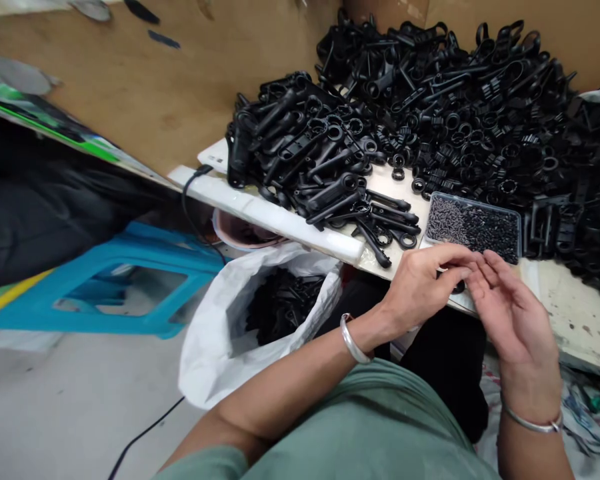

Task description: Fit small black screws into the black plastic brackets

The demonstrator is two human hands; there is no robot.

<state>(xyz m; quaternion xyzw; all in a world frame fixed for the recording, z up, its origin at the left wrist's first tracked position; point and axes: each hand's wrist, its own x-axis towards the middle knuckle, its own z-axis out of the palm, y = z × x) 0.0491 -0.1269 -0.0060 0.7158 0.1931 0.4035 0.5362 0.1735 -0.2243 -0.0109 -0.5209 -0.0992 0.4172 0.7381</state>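
Both hands meet at the table's front edge, just before a clear box [473, 227] of small grey and black pieces. My left hand [425, 283] has its fingers pressed together, their tips touching the fingers of the other hand; what they hold, if anything, is too small to make out. Palm up and slightly cupped, my right hand [515, 307] has its fingers stretched out. Below the left fingers a round black part [457, 287] partly shows. Behind the box lie black rings [453, 121], and to the left black handle-like parts [333, 193].
A large heap of black parts [390, 73] fills the table's back. An open white sack [215, 340] with black pieces stands below left, beside a blue plastic stool [180, 280]. A black cable [186, 200] hangs over the white edge strip [280, 217].
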